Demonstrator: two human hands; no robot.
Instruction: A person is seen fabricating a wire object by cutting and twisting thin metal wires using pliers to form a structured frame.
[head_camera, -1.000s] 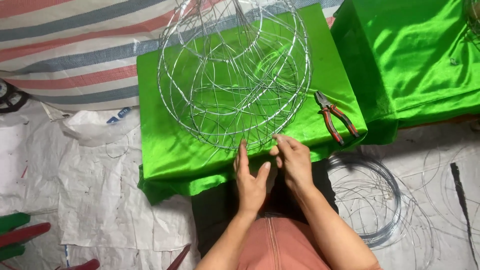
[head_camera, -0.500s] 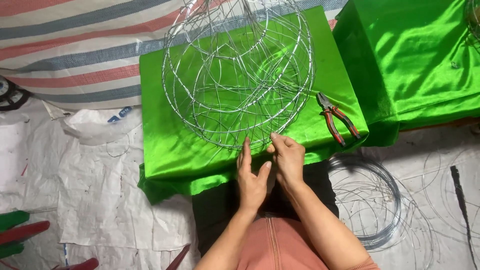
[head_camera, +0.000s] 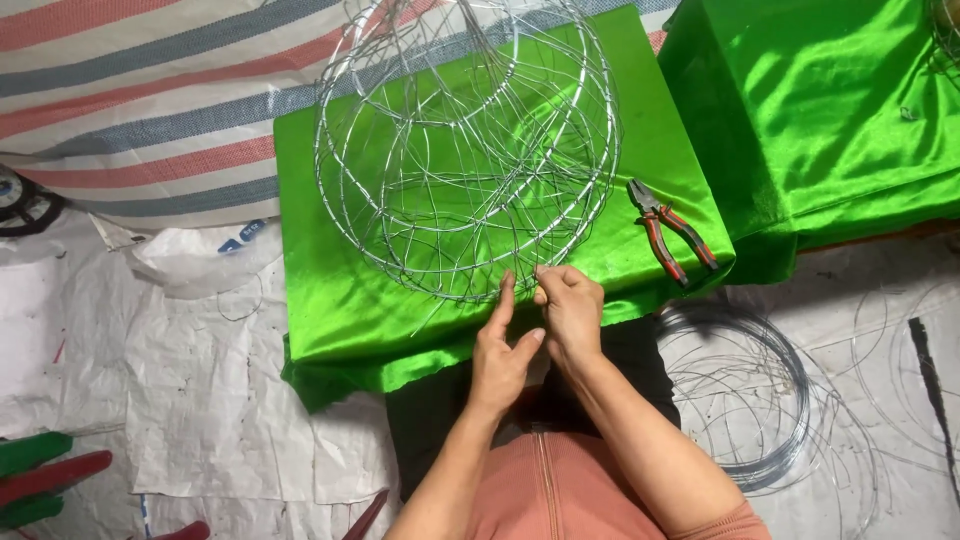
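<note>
A round frame of bent silver wire (head_camera: 465, 150) stands on a low block covered in bright green cloth (head_camera: 330, 290). My right hand (head_camera: 572, 305) pinches the frame's near lower rim between thumb and fingers. My left hand (head_camera: 500, 350) sits just left of it, index finger raised and touching the same stretch of wire, the other fingers loosely curled.
Red-handled pliers (head_camera: 672, 232) lie on the green cloth to the right of the frame. A coil of loose wire (head_camera: 740, 390) rests on the white sheet at my right. A second green-draped block (head_camera: 830, 110) stands at the upper right. A striped tarp (head_camera: 130, 100) lies at the upper left.
Both hands have edged slightly along the lower rim of the wire frame, and the frame has turned a little. The pliers have not moved.
</note>
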